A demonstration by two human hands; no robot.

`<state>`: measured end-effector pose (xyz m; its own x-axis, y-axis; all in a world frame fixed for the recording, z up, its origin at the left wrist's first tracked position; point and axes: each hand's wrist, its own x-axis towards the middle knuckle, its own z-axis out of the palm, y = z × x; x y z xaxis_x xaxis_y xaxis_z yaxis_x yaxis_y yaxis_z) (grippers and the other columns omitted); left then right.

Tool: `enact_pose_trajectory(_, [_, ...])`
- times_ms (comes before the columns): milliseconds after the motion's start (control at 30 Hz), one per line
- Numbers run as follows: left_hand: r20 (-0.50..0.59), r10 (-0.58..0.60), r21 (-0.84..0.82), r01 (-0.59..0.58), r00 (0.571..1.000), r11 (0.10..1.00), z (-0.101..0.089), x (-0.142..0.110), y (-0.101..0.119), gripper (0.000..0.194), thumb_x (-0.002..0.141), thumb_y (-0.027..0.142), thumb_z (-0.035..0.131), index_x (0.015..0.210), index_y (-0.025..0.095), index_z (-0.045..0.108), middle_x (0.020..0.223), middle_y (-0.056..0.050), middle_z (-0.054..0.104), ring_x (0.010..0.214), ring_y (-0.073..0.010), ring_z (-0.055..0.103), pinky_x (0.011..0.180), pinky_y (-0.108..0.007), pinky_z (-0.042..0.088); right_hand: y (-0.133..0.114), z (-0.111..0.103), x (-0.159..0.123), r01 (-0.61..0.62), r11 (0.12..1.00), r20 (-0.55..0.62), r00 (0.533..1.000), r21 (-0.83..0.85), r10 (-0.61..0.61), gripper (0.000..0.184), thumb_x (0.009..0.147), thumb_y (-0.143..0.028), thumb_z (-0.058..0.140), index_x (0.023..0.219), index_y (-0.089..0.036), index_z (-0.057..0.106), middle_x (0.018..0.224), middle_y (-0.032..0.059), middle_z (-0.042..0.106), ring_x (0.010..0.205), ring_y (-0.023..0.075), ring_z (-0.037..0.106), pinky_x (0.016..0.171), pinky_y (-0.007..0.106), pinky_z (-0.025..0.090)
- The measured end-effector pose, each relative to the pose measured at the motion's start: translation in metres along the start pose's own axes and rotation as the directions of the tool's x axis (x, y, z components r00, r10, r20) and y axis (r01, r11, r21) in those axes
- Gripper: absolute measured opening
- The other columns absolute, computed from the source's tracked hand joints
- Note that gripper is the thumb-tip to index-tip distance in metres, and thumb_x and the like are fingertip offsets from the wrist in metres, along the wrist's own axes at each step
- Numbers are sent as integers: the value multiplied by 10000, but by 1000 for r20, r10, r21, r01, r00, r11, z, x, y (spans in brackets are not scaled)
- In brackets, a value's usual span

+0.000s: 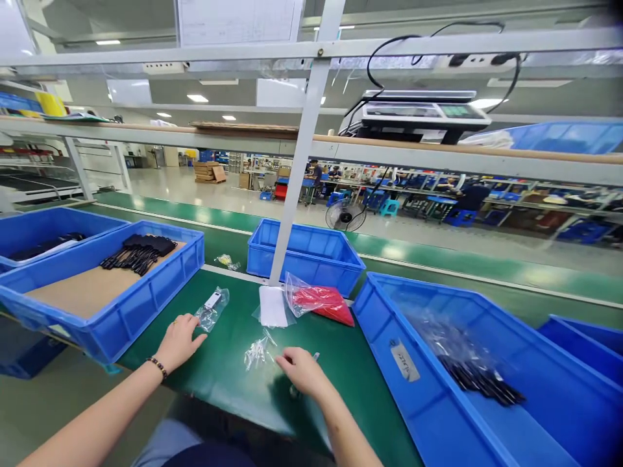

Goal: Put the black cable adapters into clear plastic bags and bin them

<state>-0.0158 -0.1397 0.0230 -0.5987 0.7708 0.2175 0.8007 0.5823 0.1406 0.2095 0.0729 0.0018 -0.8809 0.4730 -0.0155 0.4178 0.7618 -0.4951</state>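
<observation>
My left hand [178,340] lies palm down over the green table, thumb apart from its fingers. Its fingertips reach the lower edge of a clear plastic bag [210,312] that has a small white piece in it. My right hand [302,371] is curled, thumb and forefinger close together, beside a loose pile of small clear and white pieces [257,353]. Something shiny shows in part beneath and behind this hand; what it is, I cannot make out. Beyond the pile lie a stack of white paper slips [273,307] and a clear bag of red material [325,303].
At the left, a blue bin [187,256] holds black cable-like parts on cardboard. A blue bin [389,337] with bagged black parts stands at the right, another blue bin [311,266] at the back. A white frame post [299,168] rises mid-table; a scale [423,113] sits on the shelf.
</observation>
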Motion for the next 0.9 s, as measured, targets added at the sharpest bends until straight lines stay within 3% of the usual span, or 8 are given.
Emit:
enact_pose_trajectory(133, [62, -23, 46, 20, 998, 999, 22, 32, 9, 275, 715, 331, 545, 926, 154, 549, 997, -129, 558, 984, -278, 482, 847, -388, 349, -40, 28, 36, 73, 981, 59, 995, 182, -85, 226, 777, -280, 484, 619, -156, 587, 599, 0, 598, 567, 98, 514, 489, 191, 285])
enact_pose_trajectory(233, [137, -64, 47, 58, 989, 997, 38, 54, 11, 162, 736, 188, 474, 849, 121, 570, 877, -148, 602, 854, -252, 555, 756, -360, 388, -68, 48, 65, -69, 935, 159, 987, 348, 14, 180, 751, -263, 518, 614, -157, 567, 642, 17, 613, 601, 107, 551, 518, 178, 350])
enact_pose_trajectory(367, [176, -102, -19, 107, 979, 994, 45, 63, 5, 152, 753, 146, 412, 804, 131, 554, 779, -122, 618, 725, -216, 582, 637, -305, 388, -100, 66, 113, -314, 827, 360, 921, 467, 147, 323, 838, -382, 377, 691, -142, 535, 608, 44, 596, 467, 116, 555, 458, 213, 436])
enact_pose_trajectory(467, [172, -84, -123, 106, 981, 987, 43, 59, 3, 138, 776, 170, 387, 749, 158, 522, 724, -75, 609, 661, -181, 568, 573, -263, 359, -119, 69, 148, -389, 788, 418, 889, 478, 186, 483, 885, -449, 194, 758, -119, 522, 548, 51, 568, 422, 126, 550, 416, 241, 461])
enact_pose_trajectory(567, [169, -42, -240, 82, 985, 967, 37, 55, 7, 133, 773, 154, 381, 699, 170, 490, 691, -40, 596, 626, -151, 547, 539, -231, 338, -132, 65, 169, -384, 793, 394, 897, 472, 200, 385, 865, -403, 308, 708, -135, 536, 538, 40, 556, 464, 127, 557, 413, 213, 451])
enact_pose_trajectory(667, [163, 15, -344, 43, 987, 938, 27, 49, 15, 173, 805, 156, 342, 690, 180, 468, 663, -7, 573, 608, -125, 528, 550, -208, 352, -137, 51, 176, -337, 828, 361, 916, 449, 177, 199, 762, -259, 497, 596, -157, 535, 512, 13, 542, 485, 120, 546, 414, 182, 421])
enact_pose_trajectory(767, [106, 110, -485, -46, 988, 873, 18, 35, 18, 229, 866, 266, 304, 732, 197, 477, 657, 8, 556, 608, -122, 522, 580, -205, 393, -131, 17, 175, -296, 845, 347, 927, 445, 142, 167, 693, -191, 541, 531, -157, 526, 473, -10, 529, 469, 107, 533, 432, 174, 408])
enact_pose_trajectory(900, [-73, 280, -535, -275, 957, 799, 22, 6, 5, 160, 824, 347, 427, 827, 246, 551, 779, -7, 615, 709, -148, 576, 655, -226, 462, -100, -85, 162, -162, 887, 295, 955, 433, 30, 140, 681, -186, 514, 544, -153, 520, 477, -35, 518, 439, 77, 502, 440, 162, 379])
